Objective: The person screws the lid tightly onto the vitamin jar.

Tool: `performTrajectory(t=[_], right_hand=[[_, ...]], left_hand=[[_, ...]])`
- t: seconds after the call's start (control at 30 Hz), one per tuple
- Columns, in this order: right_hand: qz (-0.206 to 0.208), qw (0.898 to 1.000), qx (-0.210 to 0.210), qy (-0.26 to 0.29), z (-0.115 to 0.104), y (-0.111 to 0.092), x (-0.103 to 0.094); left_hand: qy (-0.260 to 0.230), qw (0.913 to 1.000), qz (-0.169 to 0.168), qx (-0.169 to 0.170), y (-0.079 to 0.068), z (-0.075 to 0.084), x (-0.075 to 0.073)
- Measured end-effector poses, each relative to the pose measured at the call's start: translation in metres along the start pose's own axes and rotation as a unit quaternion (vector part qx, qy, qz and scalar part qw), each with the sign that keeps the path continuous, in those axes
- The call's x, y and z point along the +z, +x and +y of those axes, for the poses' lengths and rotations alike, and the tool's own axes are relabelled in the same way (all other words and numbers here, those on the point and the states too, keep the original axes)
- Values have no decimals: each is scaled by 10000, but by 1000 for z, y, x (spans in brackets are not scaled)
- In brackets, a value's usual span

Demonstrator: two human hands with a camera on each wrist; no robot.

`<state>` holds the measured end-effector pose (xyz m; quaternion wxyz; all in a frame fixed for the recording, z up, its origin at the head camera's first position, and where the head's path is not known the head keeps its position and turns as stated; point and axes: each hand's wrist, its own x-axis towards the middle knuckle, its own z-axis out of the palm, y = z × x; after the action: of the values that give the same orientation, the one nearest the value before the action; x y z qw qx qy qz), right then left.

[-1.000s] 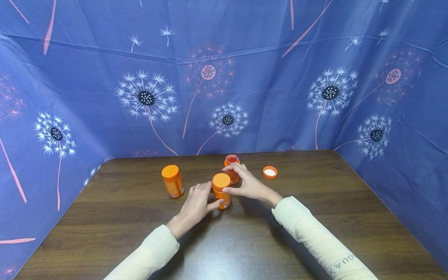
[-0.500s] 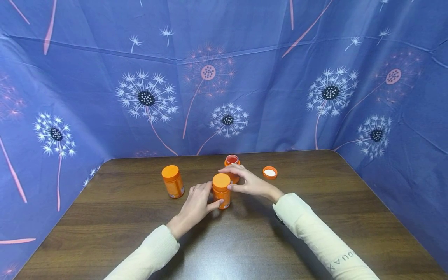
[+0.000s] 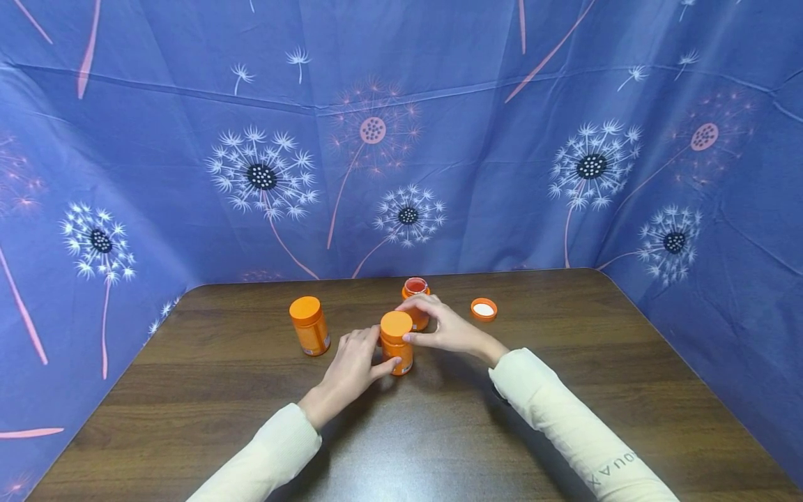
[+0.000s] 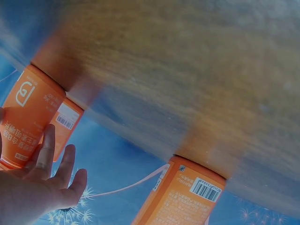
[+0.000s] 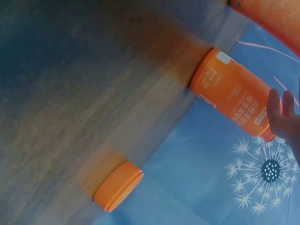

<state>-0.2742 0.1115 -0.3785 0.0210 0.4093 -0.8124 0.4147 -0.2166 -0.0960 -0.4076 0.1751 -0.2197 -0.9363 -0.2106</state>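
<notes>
Open jar (image 3: 419,319) near the surface's back edge looks done imo, capped left jar (image 3: 310,329) probably isn't, and the front jar (image 3: 397,350) between seems mid-job: left hand (image 3: 353,360) gripping it, right hand (image 3: 442,329) fingers around its lid (image 3: 396,325).

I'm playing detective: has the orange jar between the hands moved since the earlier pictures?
No. In the head view, the orange jar shows no clear shift in any direction compared with the back edge of the table.
</notes>
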Motion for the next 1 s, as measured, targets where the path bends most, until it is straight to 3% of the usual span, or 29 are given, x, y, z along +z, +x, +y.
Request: performTrajectory(t=[0.4,1.0], right_hand=[[482,9957,694,390,-3,-2,13],[462,9949,766,473,-4,-4,12]], left_hand=[[-100,9999,-12,9,-1,1,-1],[-135,9999,14,40,-1,1,-1]])
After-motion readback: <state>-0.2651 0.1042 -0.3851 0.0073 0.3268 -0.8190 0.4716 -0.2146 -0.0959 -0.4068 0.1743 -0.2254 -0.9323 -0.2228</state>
